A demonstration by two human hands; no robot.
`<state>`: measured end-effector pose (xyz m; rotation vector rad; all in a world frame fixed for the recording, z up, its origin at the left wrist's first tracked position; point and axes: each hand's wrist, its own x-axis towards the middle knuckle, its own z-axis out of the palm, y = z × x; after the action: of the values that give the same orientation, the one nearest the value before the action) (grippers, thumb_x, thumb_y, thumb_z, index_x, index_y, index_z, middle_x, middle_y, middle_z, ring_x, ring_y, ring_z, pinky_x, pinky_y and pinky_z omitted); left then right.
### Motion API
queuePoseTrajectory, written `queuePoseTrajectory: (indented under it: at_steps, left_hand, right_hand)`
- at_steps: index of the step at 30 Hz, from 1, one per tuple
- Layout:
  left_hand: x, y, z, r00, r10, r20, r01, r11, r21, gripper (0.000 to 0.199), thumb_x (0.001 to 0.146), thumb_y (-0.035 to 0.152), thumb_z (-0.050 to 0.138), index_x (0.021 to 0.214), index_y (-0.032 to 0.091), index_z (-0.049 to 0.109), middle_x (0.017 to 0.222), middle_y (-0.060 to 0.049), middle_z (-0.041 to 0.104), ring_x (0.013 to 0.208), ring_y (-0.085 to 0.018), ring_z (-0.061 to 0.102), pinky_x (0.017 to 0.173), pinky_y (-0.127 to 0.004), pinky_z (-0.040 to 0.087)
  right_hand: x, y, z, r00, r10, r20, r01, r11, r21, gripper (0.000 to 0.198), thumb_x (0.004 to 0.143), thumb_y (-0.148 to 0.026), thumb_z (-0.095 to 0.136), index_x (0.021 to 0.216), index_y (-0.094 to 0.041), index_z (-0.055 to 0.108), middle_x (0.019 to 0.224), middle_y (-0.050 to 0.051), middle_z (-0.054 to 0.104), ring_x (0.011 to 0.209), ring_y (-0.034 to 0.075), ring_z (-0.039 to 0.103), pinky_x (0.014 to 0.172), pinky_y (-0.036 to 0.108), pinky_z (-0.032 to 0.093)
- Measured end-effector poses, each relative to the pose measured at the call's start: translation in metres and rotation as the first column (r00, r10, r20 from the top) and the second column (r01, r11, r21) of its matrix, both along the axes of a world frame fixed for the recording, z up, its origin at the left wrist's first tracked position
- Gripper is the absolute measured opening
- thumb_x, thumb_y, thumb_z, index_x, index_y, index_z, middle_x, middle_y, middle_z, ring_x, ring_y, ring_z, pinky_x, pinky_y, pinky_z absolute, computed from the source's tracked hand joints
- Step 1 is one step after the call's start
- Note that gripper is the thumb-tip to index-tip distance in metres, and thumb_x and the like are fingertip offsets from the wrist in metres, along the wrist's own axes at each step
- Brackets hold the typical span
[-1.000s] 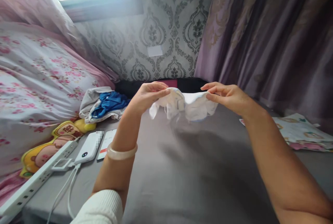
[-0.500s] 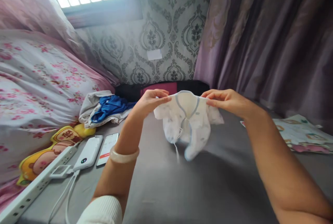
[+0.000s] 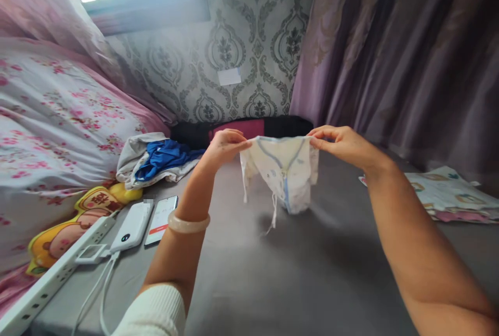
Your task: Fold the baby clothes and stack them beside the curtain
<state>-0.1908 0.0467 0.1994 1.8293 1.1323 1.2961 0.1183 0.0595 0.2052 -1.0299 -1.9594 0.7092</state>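
A small white baby shirt (image 3: 290, 169) with blue edging and thin ties hangs above the grey bed sheet (image 3: 249, 279). My left hand (image 3: 228, 144) pinches its shoulder on the left side, fingers closed on the cloth. At the opposite shoulder, my right hand (image 3: 337, 141) grips the fabric between thumb and fingers. The neckline is stretched nearly straight between both hands. Below it, the front panels overlap and the lower hem hangs loose, slightly blurred.
On the left lie a power strip (image 3: 58, 268), a white power bank (image 3: 130, 225) with cables, and a phone (image 3: 160, 221). A blue and grey clothes pile (image 3: 161, 159) sits behind them. Folded printed cloths (image 3: 452, 193) rest at the right. A patterned wall stands at the back.
The baby shirt's neckline has been pulled taut, and its body has swung and bunched higher. My hands have shifted slightly, both still holding the shoulders.
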Motion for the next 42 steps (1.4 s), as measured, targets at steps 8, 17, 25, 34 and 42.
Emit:
queuePoseTrajectory:
  at_steps: [8, 17, 25, 34, 42]
  left_hand:
    - [-0.001, -0.002, -0.002, 0.984, -0.075, 0.163, 0.096, 0.988, -0.121, 0.035, 0.059, 0.043, 0.084, 0.078, 0.016, 0.076, 0.09, -0.009, 0.072, 0.082, -0.019, 0.064, 0.069, -0.029, 0.049]
    - [-0.004, 0.003, -0.007, 0.985, -0.101, 0.141, 0.124, 0.979, -0.161, 0.037, 0.059, 0.044, 0.083, 0.08, 0.015, 0.076, 0.088, -0.009, 0.073, 0.081, -0.02, 0.064, 0.071, -0.031, 0.048]
    - [-0.003, 0.021, -0.018, 0.972, 0.199, 0.123, -0.197, 0.98, -0.026, 0.036, 0.063, 0.048, 0.077, 0.074, 0.015, 0.069, 0.063, -0.001, 0.063, 0.055, -0.01, 0.051, 0.051, -0.022, 0.035]
    - [0.006, 0.037, -0.027, 0.959, 0.237, 0.155, -0.256, 0.959, 0.122, 0.033, 0.071, 0.049, 0.068, 0.079, 0.017, 0.063, 0.062, 0.003, 0.056, 0.054, -0.008, 0.045, 0.051, -0.021, 0.032]
    - [0.005, 0.028, -0.035, 0.943, 0.305, 0.133, -0.324, 0.932, 0.163, 0.032, 0.076, 0.05, 0.063, 0.085, 0.02, 0.065, 0.061, 0.004, 0.053, 0.054, -0.009, 0.045, 0.051, -0.021, 0.031]
  right_hand:
    - [0.002, -0.002, -0.001, 0.999, 0.043, -0.017, -0.044, 0.994, -0.099, 0.045, 0.068, -0.063, 0.072, 0.087, -0.023, 0.074, 0.096, 0.005, 0.071, 0.09, 0.022, 0.064, 0.078, 0.033, 0.051]
    - [0.001, 0.007, -0.01, 0.997, 0.071, -0.042, -0.076, 0.989, -0.128, 0.043, 0.067, -0.061, 0.074, 0.088, -0.023, 0.074, 0.092, 0.004, 0.073, 0.087, 0.022, 0.066, 0.077, 0.034, 0.052]
    - [-0.007, 0.026, -0.016, 0.978, -0.187, -0.092, 0.197, 0.974, 0.109, 0.042, 0.072, -0.062, 0.067, 0.082, -0.022, 0.071, 0.085, 0.005, 0.071, 0.081, 0.023, 0.065, 0.071, 0.035, 0.051]
    - [-0.018, 0.038, -0.022, 0.937, -0.339, -0.087, 0.349, 0.893, 0.284, 0.041, 0.081, -0.057, 0.059, 0.088, -0.019, 0.07, 0.083, 0.007, 0.071, 0.074, 0.021, 0.063, 0.072, 0.036, 0.048]
    - [-0.021, 0.033, -0.028, 0.943, -0.317, -0.099, 0.332, 0.908, 0.257, 0.041, 0.082, -0.058, 0.058, 0.09, -0.02, 0.069, 0.083, 0.006, 0.07, 0.077, 0.021, 0.063, 0.072, 0.035, 0.048]
